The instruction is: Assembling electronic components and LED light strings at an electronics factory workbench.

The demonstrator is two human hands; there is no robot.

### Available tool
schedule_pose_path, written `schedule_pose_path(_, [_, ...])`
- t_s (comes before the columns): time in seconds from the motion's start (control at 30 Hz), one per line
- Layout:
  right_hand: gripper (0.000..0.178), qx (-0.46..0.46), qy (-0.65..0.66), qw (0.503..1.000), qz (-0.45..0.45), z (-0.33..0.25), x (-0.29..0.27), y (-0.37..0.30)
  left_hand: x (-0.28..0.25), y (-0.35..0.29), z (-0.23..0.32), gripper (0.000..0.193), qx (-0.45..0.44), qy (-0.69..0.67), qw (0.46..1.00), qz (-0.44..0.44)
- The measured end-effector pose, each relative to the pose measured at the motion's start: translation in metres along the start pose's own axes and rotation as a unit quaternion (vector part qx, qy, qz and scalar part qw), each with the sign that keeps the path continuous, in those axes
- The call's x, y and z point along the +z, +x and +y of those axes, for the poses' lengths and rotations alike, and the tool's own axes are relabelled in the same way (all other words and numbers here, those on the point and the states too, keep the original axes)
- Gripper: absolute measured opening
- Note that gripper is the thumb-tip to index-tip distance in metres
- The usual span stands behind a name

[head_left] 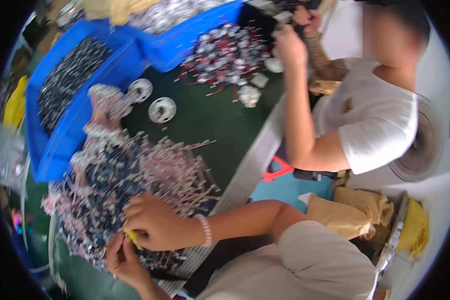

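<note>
My right hand (157, 223), with a pale beaded bracelet (205, 230) at its wrist, is closed over a small yellow piece (132, 237). Fingertips of my left hand (126, 261) pinch at the same piece from below, close to the right hand. What kind of piece it is cannot be made out, as fingers cover much of it. Both hands are over the near side of a large heap of small dark parts (102, 175) with bundled pink and white wires (172, 167) on the green table (200, 120).
A blue bin (42, 155) of small dark parts stands left, another blue bin (170, 52) behind. White round discs (162, 109) lie beyond the heap. A red-wired pile (225, 55) is farther back. At right, a co-worker (375, 110) handles something. A metal table edge (250, 172) runs alongside.
</note>
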State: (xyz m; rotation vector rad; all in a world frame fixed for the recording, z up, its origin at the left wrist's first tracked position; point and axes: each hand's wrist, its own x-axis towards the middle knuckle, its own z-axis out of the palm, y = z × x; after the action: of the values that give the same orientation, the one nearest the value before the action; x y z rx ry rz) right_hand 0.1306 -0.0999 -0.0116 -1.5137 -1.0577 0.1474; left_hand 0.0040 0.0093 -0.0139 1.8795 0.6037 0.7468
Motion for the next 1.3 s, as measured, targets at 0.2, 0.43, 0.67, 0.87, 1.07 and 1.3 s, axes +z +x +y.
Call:
schedule_pose_path(0.2, [0.017, 0.017, 0.016, 0.996, 0.085, -0.012, 0.028, -0.02, 0.005, -0.013, 0.001, 0.017, 0.026, 0.026, 0.998, 0.054])
schedule_pose_path(0.43, [0.022, -0.057, 0.064, 0.996, 0.037, -0.015, 0.007, -0.006, 0.005, -0.015, 0.011, 0.014, 0.107, 0.088, 0.985, 0.106])
schedule_pose_path(0.67, [0.008, -0.246, -0.47, 0.835, 0.148, 0.095, -0.143, 0.07, -0.113, -0.014, 0.001, 0.021, 0.053, 0.113, 0.882, 0.454])
schedule_pose_path(0.87, [0.012, -0.208, -0.406, 0.888, -0.066, 0.119, -0.163, 0.072, -0.212, -0.014, -0.086, 0.025, -0.029, 0.289, 0.879, 0.378])
schedule_pose_path(1.07, [0.019, -0.188, -0.393, 0.894, -0.102, 0.111, -0.158, 0.081, -0.055, 0.047, -0.008, 0.03, 0.256, 0.4, 0.873, 0.114])
schedule_pose_path(1.3, [0.009, -0.183, -0.4, 0.893, -0.09, 0.118, -0.124, 0.075, 0.023, 0.11, -0.015, 0.034, 0.244, 0.387, 0.874, -0.164])
